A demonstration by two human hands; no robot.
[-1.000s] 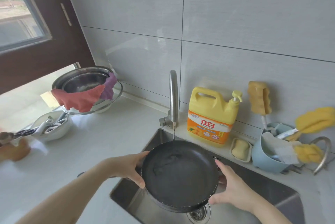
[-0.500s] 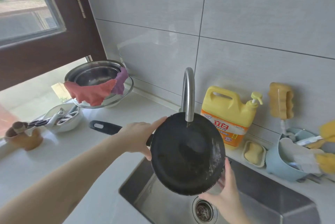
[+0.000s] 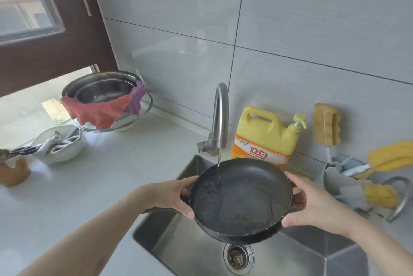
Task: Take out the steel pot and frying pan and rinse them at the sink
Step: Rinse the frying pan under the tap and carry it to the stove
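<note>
Left hand [image 3: 172, 195]: we curled our fingers round the left rim of the frying pan [image 3: 241, 199].
Right hand [image 3: 312, 204]: we gripped the right rim.
Pan: we held it above the sink [image 3: 196, 251], under the tap [image 3: 220, 119].
Water: a thin stream fell into the pan.
Steel pot [image 3: 100, 90]: it sat on the counter [image 3: 93, 177], well apart.

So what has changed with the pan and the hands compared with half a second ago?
The black round frying pan, then tipped steeply on edge under the steel tap, is now held nearly level, and water runs into it. The left hand and the right hand still hold its opposite rims. The yellow detergent bottle stayed put.
</note>
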